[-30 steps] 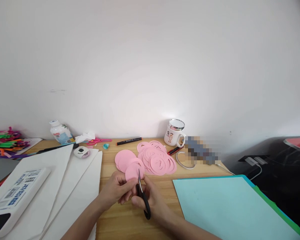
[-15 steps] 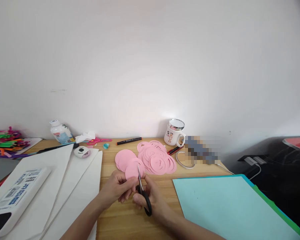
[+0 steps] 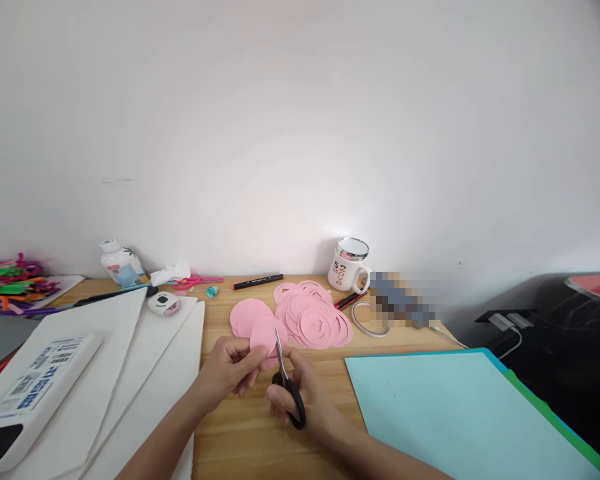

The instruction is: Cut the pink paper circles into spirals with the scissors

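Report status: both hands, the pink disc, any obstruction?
Left hand pinching disc. Right hand holding scissors, blades at disc. Pink spirals close beyond; nothing visibly blocking.

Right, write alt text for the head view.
The left hand holds a pink paper disc while the right hand holds black-handled scissors against it, over a wooden desk. Beyond are pink paper spirals and a white mug.

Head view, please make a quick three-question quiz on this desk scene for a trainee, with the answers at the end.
1. Which tool does the right hand hold?
2. True or false: the mug stands upright.
3. Fill in the colour: the left hand pinches a ____ paper disc.

Key: 1. Scissors. 2. True. 3. Pink.
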A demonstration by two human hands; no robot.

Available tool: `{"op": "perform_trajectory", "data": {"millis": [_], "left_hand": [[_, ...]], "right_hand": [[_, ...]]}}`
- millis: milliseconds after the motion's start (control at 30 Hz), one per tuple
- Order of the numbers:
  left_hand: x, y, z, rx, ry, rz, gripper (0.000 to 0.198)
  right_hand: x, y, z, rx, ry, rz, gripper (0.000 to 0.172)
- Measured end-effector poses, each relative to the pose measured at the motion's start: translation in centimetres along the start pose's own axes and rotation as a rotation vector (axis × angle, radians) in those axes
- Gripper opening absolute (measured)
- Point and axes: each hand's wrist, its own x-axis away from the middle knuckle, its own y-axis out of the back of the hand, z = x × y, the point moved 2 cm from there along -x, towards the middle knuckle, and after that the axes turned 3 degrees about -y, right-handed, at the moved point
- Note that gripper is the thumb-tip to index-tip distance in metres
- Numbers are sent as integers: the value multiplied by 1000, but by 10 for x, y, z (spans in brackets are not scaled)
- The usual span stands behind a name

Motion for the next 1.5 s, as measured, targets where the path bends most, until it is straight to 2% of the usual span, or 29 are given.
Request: {"op": "perform_trajectory", "data": {"millis": [133, 333, 533, 633, 1000, 1233, 1367, 1500], "left_hand": [[0, -1, -2, -2, -26, -39, 40], [-2, -6, 3, -10, 3, -37, 41], [0, -7, 0, -75, 33, 63, 45], [0, -6, -1, -76, 30, 73, 44], [0, -1, -4, -76, 2, 20, 39], [-1, 1, -2, -53, -9, -3, 37], [0, 2, -3, -44, -29, -46, 38], [-1, 4, -4, -25, -55, -147, 42]], "right_hand": [[0, 0, -2, -8, 20, 5, 56], [-2, -1, -5, -9, 1, 32, 52], [-3, 0, 2, -116, 99, 60, 52], [-3, 1, 4, -145, 122, 63, 51], [-3, 3, -2, 4, 87, 4, 45], [-3, 5, -4, 11, 64, 9, 48], [-2, 5, -2, 39, 46, -1, 49], [-1, 5, -1, 62, 40, -10, 51]]}}
